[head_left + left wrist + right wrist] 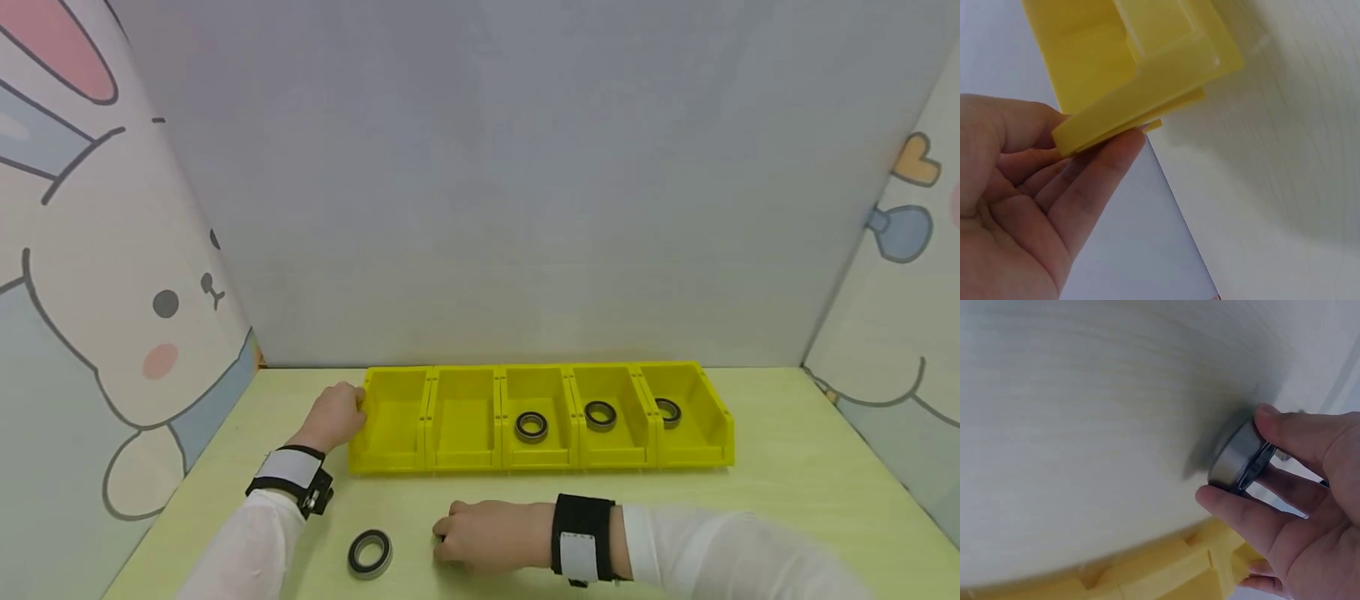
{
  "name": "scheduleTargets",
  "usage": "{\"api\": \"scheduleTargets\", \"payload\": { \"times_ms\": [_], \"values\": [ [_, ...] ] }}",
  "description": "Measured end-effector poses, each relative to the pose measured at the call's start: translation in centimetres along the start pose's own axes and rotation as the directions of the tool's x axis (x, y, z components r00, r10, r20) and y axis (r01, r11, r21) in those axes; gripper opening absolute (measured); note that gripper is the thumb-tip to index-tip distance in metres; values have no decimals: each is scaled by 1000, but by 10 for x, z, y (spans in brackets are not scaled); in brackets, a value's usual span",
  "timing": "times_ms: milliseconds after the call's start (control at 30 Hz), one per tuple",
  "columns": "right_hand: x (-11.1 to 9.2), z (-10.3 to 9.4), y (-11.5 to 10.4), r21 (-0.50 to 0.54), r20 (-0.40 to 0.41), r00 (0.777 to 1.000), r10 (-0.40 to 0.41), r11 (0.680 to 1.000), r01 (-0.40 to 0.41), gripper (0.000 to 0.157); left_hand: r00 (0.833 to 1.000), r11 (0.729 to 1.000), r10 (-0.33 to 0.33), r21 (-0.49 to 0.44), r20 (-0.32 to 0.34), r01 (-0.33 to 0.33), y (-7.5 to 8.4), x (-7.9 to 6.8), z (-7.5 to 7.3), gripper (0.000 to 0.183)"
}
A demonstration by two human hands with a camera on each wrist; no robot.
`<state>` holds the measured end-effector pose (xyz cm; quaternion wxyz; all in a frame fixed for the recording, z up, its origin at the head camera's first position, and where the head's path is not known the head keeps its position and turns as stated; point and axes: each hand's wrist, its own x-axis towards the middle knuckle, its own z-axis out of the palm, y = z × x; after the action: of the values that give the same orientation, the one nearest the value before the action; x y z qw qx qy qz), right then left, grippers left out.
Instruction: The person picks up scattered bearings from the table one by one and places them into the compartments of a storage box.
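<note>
My left hand (334, 415) pinches the left side wall of the yellow bin row (390, 461); in the left wrist view the thumb and fingers (1107, 181) sit on either side of the bin's edge. In front of the bins, my right hand (498, 536) holds a ball bearing (1238, 456) between thumb and fingers, just over or on the table; the head view mostly hides it. Another bearing (370, 553) lies flat on the table, between the two forearms. Single bearings rest in the third bin (531, 427), the fourth bin (600, 416) and the rightmost bin (667, 412).
The bins stand side by side near the back of the pale table (780, 517). Behind them rises a grey wall (525, 183). Panels with cartoon drawings (97, 333) flank the table on the left and right.
</note>
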<state>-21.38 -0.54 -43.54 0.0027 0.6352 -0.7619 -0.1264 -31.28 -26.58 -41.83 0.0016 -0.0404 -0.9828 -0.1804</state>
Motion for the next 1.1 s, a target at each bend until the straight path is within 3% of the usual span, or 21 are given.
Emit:
{"api": "scheduleTargets", "payload": {
  "times_ms": [267,500,633,800,1100],
  "values": [
    [5,-55,29,79,77,996,-37,996,31,27,1000,1000,9,-8,-10,-10,0,1,1,10],
    [6,-76,63,164,75,991,112,979,-123,31,999,1000,30,-7,-22,-30,0,-1,1,11],
    [9,-70,81,238,46,973,228,943,-232,34,1000,1000,24,-13,-20,-24,-1,-1,1,13],
    [16,-43,101,256,-10,934,357,904,-343,36,1000,1000,-2,-9,-11,2,-2,0,1,10],
    [28,-7,113,175,-91,890,446,887,-427,33,1000,1000,-10,-18,-13,9,-2,2,2,12]
  ]
}}
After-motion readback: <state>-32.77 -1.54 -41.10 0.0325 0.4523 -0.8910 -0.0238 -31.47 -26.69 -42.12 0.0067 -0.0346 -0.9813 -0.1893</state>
